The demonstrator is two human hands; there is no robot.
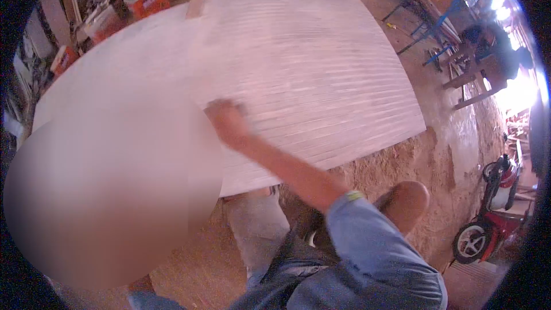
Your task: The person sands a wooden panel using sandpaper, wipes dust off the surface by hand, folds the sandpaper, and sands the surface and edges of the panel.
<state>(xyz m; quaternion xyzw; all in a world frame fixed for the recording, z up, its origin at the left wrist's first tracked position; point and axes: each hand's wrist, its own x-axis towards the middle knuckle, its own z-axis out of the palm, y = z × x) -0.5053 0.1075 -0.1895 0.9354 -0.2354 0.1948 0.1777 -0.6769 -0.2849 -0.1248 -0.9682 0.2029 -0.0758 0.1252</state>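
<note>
My right hand [228, 123] reaches over a large pale panel [321, 63] with rows of fine ridges on its right part. Its fingers are closed and pressed down at the panel's surface, smeared by motion. A small dark edge shows at the fingertips, but what they hold cannot be made out. My left hand is hidden behind a big blurred oval at lower left; only a bit of my left forearm [140, 284] and blue sleeve shows below it. The same oval covers the panel's near left part.
A small wooden piece [196, 7] lies at the panel's far edge. Orange crates [147, 1] stand at the back left. A wooden chair [479, 72] is at the right, and a red scooter [488, 229] stands at lower right. Brown dirt ground surrounds the panel.
</note>
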